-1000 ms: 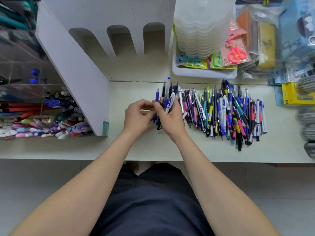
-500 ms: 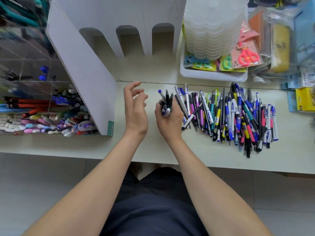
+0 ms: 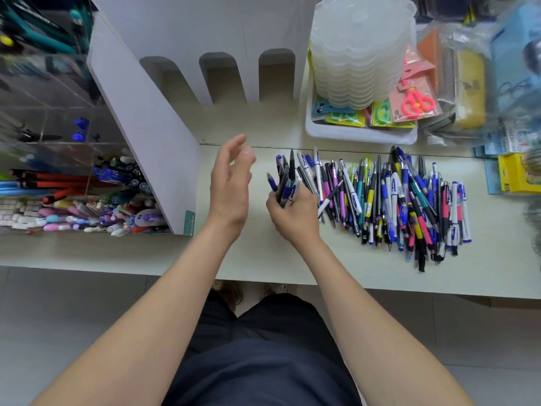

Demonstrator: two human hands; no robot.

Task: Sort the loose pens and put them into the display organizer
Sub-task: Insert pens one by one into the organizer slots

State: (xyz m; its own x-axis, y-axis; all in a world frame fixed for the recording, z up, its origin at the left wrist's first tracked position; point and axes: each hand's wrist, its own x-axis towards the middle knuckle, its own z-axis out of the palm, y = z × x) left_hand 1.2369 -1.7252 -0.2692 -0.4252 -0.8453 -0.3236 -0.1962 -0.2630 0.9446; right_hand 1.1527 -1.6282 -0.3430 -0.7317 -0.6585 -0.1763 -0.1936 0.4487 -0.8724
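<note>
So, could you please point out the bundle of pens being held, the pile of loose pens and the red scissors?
bundle of pens [image 3: 284,183], head view, on the dark barrels near its middle.
pile of loose pens [image 3: 389,200], head view, on the middle of the heap.
red scissors [image 3: 413,96], head view, where the handles meet.

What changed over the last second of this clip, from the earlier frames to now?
The left hand let go of the bundle of pens and drew away to the left, its fingers now straight. The right hand alone keeps its grip on the bundle, at the left edge of the loose pile. That pile and the display organizer stayed as they were.
</note>
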